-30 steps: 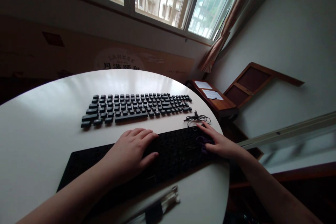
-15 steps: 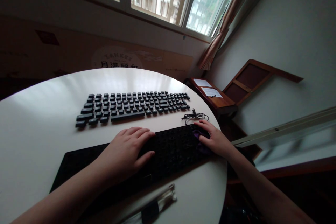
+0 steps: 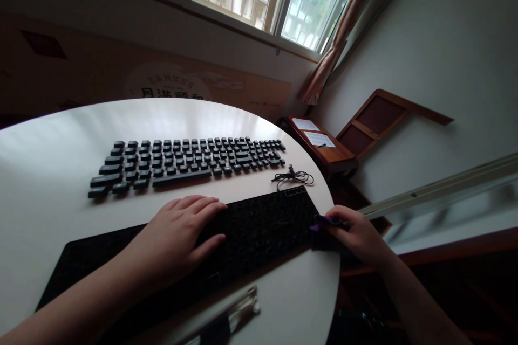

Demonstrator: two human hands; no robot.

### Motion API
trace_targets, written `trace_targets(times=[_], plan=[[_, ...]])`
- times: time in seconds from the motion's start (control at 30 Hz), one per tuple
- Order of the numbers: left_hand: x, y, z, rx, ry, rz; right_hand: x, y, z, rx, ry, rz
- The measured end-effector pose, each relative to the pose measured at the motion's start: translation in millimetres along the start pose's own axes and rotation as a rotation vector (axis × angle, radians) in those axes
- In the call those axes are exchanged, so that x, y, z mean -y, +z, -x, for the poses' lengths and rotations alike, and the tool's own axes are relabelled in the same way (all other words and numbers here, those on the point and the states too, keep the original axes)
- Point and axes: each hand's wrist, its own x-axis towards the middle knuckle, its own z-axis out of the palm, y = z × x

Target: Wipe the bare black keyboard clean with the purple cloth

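Observation:
A black keyboard base (image 3: pixel 263 226) with its keycaps off lies at a slant along the near side of the white round table (image 3: pixel 44 178). Across its middle rests my left hand (image 3: pixel 188 226), fingers stretched out and thumb apart, pressing on the far edge and top. My right hand (image 3: pixel 358 232) is just past the base's right end, at the table's rim, with fingers closed around a dark purple cloth (image 3: pixel 321 230). Part of the cloth hangs below the fingers. Beyond the base, the loose black keycaps (image 3: pixel 194 159) stand laid out in keyboard order.
A coiled black cable (image 3: pixel 293 176) lies by the base's far right corner. Near the front edge is a slim, pale tool or packet with a dark band (image 3: pixel 230 321), blurred. Past the table stands a wooden chair (image 3: pixel 324 137) with papers and a pen on it.
My right hand has moved right with the purple cloth, off the keyboard base to beyond its right end. My left hand stays on the base. The whole view has shifted slightly.

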Motion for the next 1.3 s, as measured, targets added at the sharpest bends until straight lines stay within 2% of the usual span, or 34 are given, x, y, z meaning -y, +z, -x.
trace_targets(times=[0.03,0.1,0.3,0.47,0.57,0.93,1.17,1.3], plan=[[-0.2,0.0,-0.3,-0.005,-0.001,-0.001,1.6,-3.9,-0.1,0.074,-0.012,-0.038],[-0.7,-0.2,-0.9,-0.007,-0.004,-0.001,2.7,-9.1,-3.9,0.142,-0.05,-0.088],[-0.7,-1.4,-0.9,-0.018,-0.002,0.026,1.9,-3.5,-36.6,0.031,-0.115,-0.048],[-2.1,-2.5,0.4,-0.011,0.0,0.021,0.7,5.5,-52.9,0.131,-0.082,-0.032],[-2.8,-2.2,0.8,-0.007,0.005,0.028,-3.7,10.1,-57.7,0.125,-0.069,-0.038],[-3.8,-1.4,-1.1,0.005,-0.006,0.042,-9.5,32.2,-59.8,-0.008,-0.043,-0.045],[-4.7,-2.8,-0.6,-0.009,-0.011,0.058,-12.7,17.8,-52.5,0.149,-0.042,-0.124],[-4.7,-2.8,-1.3,0.003,-0.01,0.031,-13.2,18.5,-53.8,0.096,-0.052,-0.129]])
